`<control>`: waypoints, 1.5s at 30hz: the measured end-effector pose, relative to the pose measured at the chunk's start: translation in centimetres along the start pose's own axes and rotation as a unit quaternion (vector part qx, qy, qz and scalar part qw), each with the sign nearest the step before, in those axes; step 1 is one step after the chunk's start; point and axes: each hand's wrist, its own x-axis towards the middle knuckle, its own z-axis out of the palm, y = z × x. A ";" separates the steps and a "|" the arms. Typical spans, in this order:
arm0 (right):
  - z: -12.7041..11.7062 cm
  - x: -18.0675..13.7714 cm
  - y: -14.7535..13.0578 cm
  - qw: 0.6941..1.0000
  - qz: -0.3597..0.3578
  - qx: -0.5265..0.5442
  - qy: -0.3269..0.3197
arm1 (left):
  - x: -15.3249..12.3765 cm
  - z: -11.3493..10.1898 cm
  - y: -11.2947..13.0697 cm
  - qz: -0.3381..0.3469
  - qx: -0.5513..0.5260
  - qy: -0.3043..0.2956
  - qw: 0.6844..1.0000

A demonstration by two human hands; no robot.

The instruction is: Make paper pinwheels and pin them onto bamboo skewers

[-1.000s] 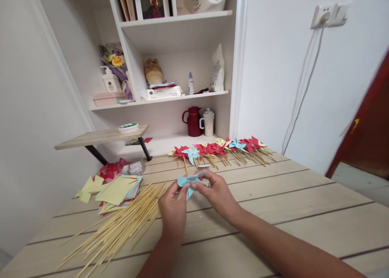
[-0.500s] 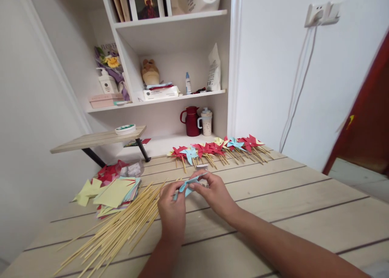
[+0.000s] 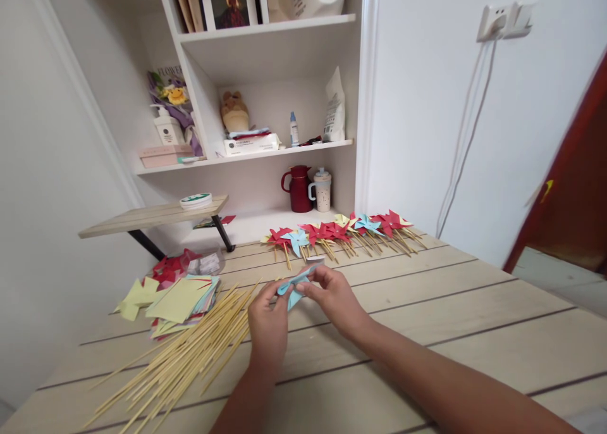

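Note:
A light blue paper pinwheel [image 3: 294, 299], partly folded, is held above the table between both hands. My left hand [image 3: 268, 317] pinches its left side, where the paper curls into a loop. On the other side my right hand [image 3: 334, 295] grips it with thumb and fingers, covering part of the paper. Thin wooden sticks [image 3: 190, 352] lie in a loose heap left of my left hand. Beyond the hands, finished red, blue and yellow pinwheels [image 3: 332, 233] on sticks lie in a row.
Left on the table [image 3: 455, 333] are a stack of coloured paper squares [image 3: 177, 300], a yellow folded piece [image 3: 137, 298] and a clear container [image 3: 206, 263]. A small raised stand [image 3: 156, 216] is behind them. A red jug [image 3: 300, 189] and a cup [image 3: 322, 190] stand in the shelf.
The blue paper has turned slightly between my fingers, and more of its lower flap shows. Both hands keep their hold in nearly the same place.

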 end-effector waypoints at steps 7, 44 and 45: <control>-0.4 0.2 0.7 0.998 0.012 0.063 -0.007 | 0.3 -0.1 0.2 -0.035 -0.044 -0.050 0.997; -0.2 0.4 0.7 0.995 -0.072 -0.043 0.046 | 0.4 -0.1 -0.4 0.144 0.063 0.065 0.985; -0.2 0.4 0.7 0.995 -0.071 -0.042 0.046 | 0.4 -0.1 -0.4 0.149 0.068 0.066 0.984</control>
